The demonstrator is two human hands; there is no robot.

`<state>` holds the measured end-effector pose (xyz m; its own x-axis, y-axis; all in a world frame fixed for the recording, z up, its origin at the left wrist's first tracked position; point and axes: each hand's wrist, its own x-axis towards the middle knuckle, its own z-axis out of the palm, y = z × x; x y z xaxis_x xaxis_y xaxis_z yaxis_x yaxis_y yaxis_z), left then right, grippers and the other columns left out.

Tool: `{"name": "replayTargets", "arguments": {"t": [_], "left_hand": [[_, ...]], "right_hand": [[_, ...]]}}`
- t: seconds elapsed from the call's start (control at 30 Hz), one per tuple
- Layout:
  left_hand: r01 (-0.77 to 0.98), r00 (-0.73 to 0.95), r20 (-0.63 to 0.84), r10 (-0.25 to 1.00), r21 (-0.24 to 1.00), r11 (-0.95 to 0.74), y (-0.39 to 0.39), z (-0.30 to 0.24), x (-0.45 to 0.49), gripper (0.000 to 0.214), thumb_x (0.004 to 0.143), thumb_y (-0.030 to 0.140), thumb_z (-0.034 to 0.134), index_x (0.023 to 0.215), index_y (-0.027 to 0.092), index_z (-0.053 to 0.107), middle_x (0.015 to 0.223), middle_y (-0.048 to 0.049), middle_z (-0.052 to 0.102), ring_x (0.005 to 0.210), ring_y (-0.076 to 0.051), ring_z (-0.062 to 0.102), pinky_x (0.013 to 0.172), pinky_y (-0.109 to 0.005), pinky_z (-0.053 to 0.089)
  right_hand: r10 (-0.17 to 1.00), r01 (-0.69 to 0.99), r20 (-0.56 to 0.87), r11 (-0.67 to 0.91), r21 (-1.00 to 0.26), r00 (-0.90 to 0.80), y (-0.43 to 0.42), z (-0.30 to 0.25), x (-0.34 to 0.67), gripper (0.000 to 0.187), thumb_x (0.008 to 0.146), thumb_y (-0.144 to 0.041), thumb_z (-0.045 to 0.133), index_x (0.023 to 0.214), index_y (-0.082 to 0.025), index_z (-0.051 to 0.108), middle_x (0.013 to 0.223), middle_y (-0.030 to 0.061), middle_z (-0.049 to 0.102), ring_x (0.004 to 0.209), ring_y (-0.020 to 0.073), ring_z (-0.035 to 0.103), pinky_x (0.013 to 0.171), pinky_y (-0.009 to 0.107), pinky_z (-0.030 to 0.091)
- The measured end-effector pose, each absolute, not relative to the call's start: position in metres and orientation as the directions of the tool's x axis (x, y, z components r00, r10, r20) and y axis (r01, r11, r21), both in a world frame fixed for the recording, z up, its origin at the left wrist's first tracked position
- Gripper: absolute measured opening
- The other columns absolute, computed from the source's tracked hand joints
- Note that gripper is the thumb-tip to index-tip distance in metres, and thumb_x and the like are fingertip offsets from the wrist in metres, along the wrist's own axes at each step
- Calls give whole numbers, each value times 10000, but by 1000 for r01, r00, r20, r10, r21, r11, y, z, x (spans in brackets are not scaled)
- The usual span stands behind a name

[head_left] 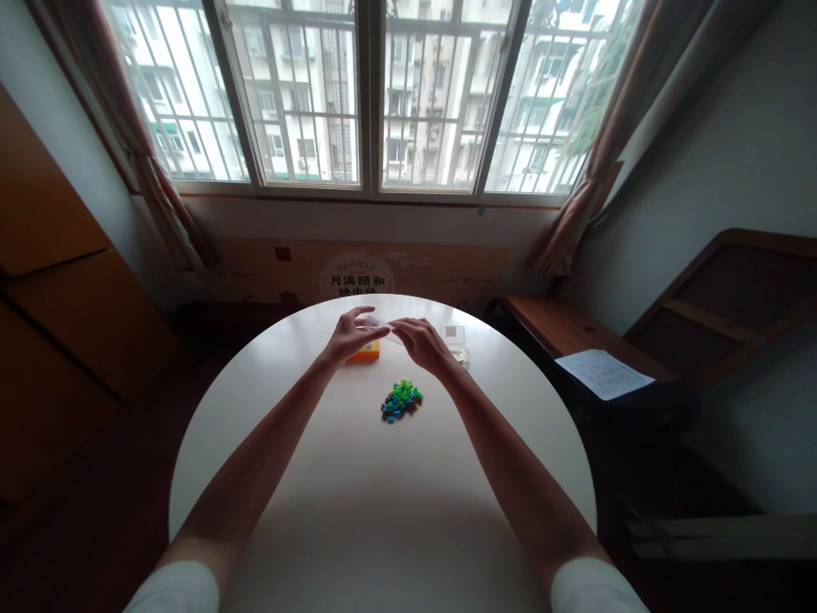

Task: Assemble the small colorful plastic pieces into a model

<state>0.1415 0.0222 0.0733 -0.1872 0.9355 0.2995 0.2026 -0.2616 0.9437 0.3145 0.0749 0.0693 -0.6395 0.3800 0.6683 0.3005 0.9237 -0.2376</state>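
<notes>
Over the far part of the round white table, my left hand grips a small clear plastic piece, thumb below and fingers curved above it. Whether it is a bag or a box part I cannot make out. My right hand meets it from the other side, its fingertips closed on the plastic's right edge. Beneath my left hand lies an orange box, partly covered. Nearer to me is a loose pile of small building bricks in green, blue, brown and yellow. A clear plastic box sits beyond my right wrist.
The round white table fills the middle. To the right, a wooden bench carries a printed paper sheet. A long printed box stands under the barred window. Wooden cabinets stand at the left.
</notes>
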Motion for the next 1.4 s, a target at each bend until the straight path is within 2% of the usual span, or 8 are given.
{"name": "replayTargets", "arguments": {"t": [0.37, 0.57, 0.7, 0.87, 1.07, 1.23, 1.33, 1.4], "left_hand": [[162, -124, 266, 956, 956, -245, 28, 65, 134, 808, 505, 294, 795, 1211, 119, 443, 853, -115, 637, 756, -203, 624, 721, -377, 491], [190, 49, 346, 937, 918, -349, 27, 61, 137, 796, 529, 255, 783, 1222, 165, 402, 1018, -138, 578, 877, -202, 593, 793, -374, 470], [203, 260, 391, 883, 872, -446, 22, 65, 140, 614, 597, 260, 736, 1147, 214, 468, 1113, -106, 546, 1000, -198, 546, 860, -355, 439], [326, 407, 323, 855, 822, -466, 17, 66, 145, 307, 629, 306, 698, 899, 170, 646, 1121, -97, 574, 1053, -233, 528, 879, -345, 437], [326, 407, 329, 852, 819, -472, 17, 63, 144, 250, 586, 291, 726, 796, 160, 687, 1137, -124, 569, 998, -249, 574, 815, -342, 492], [399, 416, 393, 820, 732, -552, 17, 66, 143, 130, 641, 286, 690, 694, 168, 685, 1034, -108, 621, 990, -239, 574, 805, -340, 489], [402, 451, 435, 779, 680, -613, 14, 70, 146, 119, 677, 287, 662, 683, 169, 680, 1014, -95, 621, 921, -212, 598, 772, -310, 491], [409, 464, 446, 765, 659, -632, 12, 72, 147, 123, 692, 288, 650, 689, 169, 679, 1019, -90, 616, 889, -200, 606, 761, -295, 487]], "right_hand": [[389, 331, 706, 916, -226, -592, 76, 58, 309, 270, 908, -248, 358, 1008, -175, 598, 943, 78, 641, 871, 162, 577, 811, 298, 356], [519, 371, 756, 845, -385, -398, 91, 54, 315, 304, 911, -298, 324, 882, -172, 599, 829, 63, 650, 776, 166, 600, 776, 303, 398], [638, 285, 744, 764, -580, -197, 99, 56, 323, 273, 885, -384, 356, 925, -189, 544, 710, 25, 634, 690, 156, 609, 690, 281, 451], [714, 263, 697, 687, -677, -71, 99, 61, 326, 265, 832, -430, 440, 857, -189, 547, 666, 3, 603, 623, 134, 590, 638, 256, 462], [854, 142, 518, 519, -843, -46, 106, 61, 325, 335, 762, -468, 513, 816, -145, 586, 638, 21, 604, 458, 90, 518, 438, 199, 407], [981, -51, 179, 176, -983, -76, 119, 50, 328, 296, 695, -414, 616, 757, -125, 623, 643, 44, 626, 414, 69, 496, 359, 171, 344], [987, -86, -13, -27, -996, -159, 119, 44, 328, 218, 674, -330, 660, 722, -119, 633, 643, 52, 626, 415, 70, 489, 348, 173, 344], [970, -98, -77, -102, -990, -233, 117, 42, 328, 190, 678, -294, 661, 715, -110, 631, 616, 50, 614, 391, 65, 461, 336, 179, 332]]}}
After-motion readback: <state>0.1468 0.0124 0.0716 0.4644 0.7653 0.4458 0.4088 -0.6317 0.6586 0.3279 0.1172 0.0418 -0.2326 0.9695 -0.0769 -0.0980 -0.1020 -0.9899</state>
